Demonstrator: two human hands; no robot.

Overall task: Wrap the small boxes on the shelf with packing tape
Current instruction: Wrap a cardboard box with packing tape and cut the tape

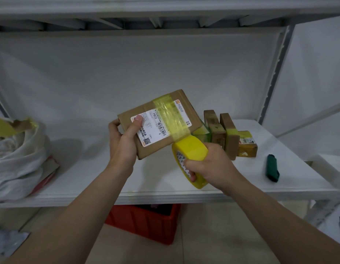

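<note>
Left hand grips a labelled cardboard box above the shelf, thumb on its label, apparently tilting it toward the tape | Right hand, fingers curled through the core, holds the glossy yellow tape roll, strip running across the box | Taped small boxes stand near, right.

— What's behind the fingers?
— A white back wall, under a white upper shelf.
— And below them?
— The white shelf board, then a red crate on a pale tiled floor.
</note>
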